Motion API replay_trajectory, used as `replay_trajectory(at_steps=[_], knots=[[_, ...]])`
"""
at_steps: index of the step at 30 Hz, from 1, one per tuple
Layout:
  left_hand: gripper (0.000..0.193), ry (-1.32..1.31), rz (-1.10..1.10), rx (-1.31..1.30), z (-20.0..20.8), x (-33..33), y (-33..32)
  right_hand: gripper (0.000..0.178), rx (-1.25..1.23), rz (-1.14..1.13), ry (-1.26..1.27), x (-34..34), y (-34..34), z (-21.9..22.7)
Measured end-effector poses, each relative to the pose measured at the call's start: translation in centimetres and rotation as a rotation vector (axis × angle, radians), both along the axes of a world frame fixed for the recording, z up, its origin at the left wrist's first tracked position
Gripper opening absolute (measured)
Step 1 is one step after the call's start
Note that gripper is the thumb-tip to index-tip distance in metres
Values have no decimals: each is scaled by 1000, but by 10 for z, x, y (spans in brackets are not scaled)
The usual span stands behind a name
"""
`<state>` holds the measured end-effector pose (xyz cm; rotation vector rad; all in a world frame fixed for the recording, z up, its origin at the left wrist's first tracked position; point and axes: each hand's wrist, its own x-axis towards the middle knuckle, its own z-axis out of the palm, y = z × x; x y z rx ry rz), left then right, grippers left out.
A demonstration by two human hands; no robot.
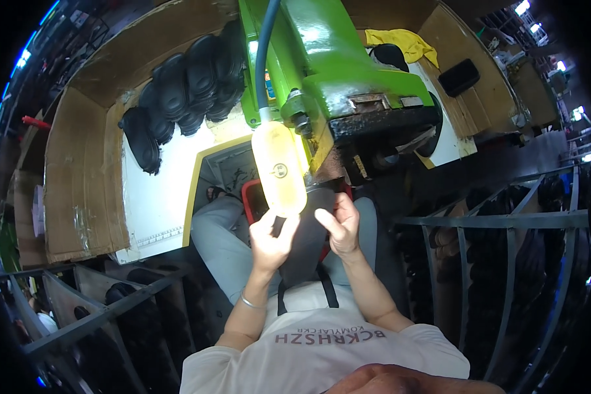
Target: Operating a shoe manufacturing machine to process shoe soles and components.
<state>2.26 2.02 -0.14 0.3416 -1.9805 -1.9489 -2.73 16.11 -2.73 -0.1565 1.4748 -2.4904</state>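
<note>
A dark, flat, long piece (pixel 306 233), sole-like in shape, lies between my hands, its far end under the green machine's (pixel 368 85) working head. My left hand (pixel 272 243) is closed at the piece's left edge, its fingertips partly behind the lit lamp (pixel 278 171). My right hand (pixel 343 226) grips the right edge, with the thumb toward the piece and the fingers curled. The lamp hides part of the machine's contact point, and I cannot make out the exact kind of the piece.
Black shoe soles (pixel 187 82) are piled on the white tabletop (pixel 154 190), walled by cardboard (pixel 85 171). A yellow cloth (pixel 407 44) and a black block (pixel 459 77) lie at right. Metal racks (pixel 492 220) flank me; a red bin (pixel 249 197) stands below.
</note>
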Motion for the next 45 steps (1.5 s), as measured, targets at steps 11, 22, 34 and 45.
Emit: replay_trajectory(at_steps=[11, 22, 34, 45], knots=[[14, -51, -102, -95, -17, -14, 17, 42, 201, 195, -306, 97, 63, -39], [33, -32, -256, 252, -12, -25, 28, 34, 111, -402, -92, -9, 130, 31], [27, 94, -230, -2, 24, -21, -62, 24, 151, -108, 54, -69, 54, 36], [24, -77, -127, 234, -24, 48, -105, 47, 141, 94, 176, -36, 4, 31]])
